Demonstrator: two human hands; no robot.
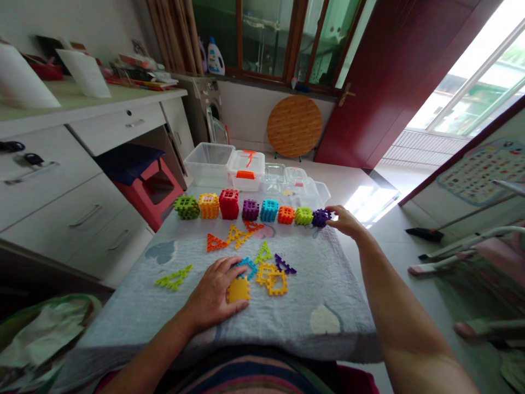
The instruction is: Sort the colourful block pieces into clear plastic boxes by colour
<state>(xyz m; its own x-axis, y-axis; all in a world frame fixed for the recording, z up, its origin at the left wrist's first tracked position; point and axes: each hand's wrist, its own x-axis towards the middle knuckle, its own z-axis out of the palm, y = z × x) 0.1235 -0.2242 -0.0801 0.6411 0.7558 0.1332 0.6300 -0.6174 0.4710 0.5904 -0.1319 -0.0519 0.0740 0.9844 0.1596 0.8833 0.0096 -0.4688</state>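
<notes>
My left hand (215,291) lies low over the cloth, thumb and fingers closed around the edges of a yellow square interlocking tile (238,290). Just beyond its fingertips is a blue tile (248,267). My right hand (343,220) reaches to the far right, its fingers gripping the dark purple block of interlocking tiles (320,218) at the row's end. Beside that block stand a lime green block (303,216), an orange block (286,214) and a blue block (269,210). Loose yellow frame tiles (278,284) and a purple triangle tile (285,265) lie right of my left hand.
The row continues left with purple (250,210), red (228,204), yellow (209,206) and green blocks (186,208). Behind are a clear open bin (209,164) and a lidded box (246,171). A green triangle tile (174,278) lies left on the cloth (135,306).
</notes>
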